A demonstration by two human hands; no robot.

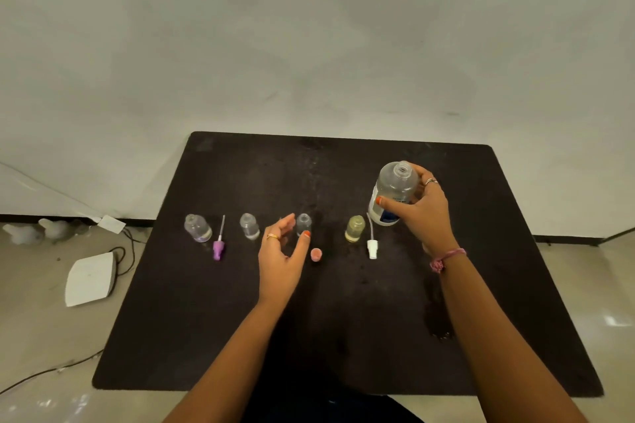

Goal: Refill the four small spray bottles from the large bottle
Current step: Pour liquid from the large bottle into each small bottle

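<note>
The right hand grips the uncapped large bottle while the left hand, fingers spread, reaches for the third small bottle, seemingly next to steady and fill.

Bare-armed, the left hand wears a gold ring and orange nail polish, the right hand a silver ring and pink wrist thread.
</note>
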